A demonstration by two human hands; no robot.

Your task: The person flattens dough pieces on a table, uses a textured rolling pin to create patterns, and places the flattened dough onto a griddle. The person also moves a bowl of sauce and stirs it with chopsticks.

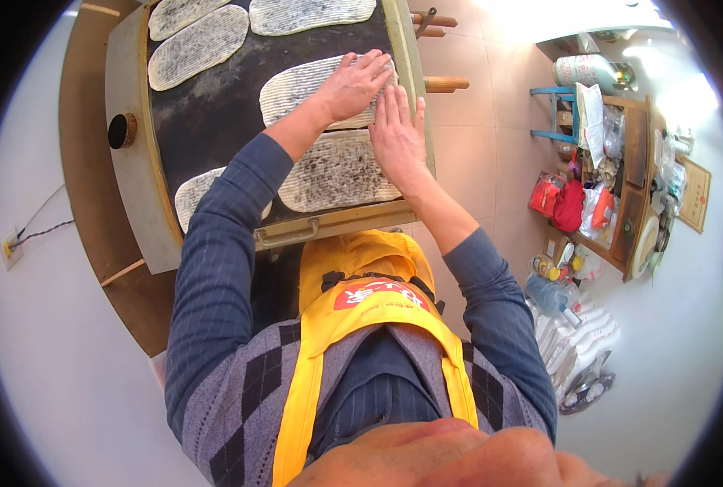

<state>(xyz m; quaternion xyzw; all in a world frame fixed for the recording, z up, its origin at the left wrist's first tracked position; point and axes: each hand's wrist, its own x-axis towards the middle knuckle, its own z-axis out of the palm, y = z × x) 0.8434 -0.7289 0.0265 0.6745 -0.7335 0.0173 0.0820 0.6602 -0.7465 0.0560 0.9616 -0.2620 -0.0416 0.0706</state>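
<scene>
Several ridged oval flatbreads with dark speckles lie on a dark griddle plate (215, 122). My left hand (355, 88) rests palm down on the right part of one flatbread (285, 94), with its fingers near the plate's right rim. Just below it, my right hand (401, 140) lies flat, its fingertips at the right end of that same flatbread. Its palm covers the right edge of the nearer, more darkly speckled flatbread (337, 173). Neither hand grips anything. My left forearm partly hides another flatbread (200, 195) at the near left.
The griddle's metal frame (337, 224) has a handle (285, 234) at the front. Wooden handles (447, 83) jut out on the right. Further right are a blue stool (553, 112), a wooden cabinet (632, 213) with bags, and a gas cylinder (583, 72).
</scene>
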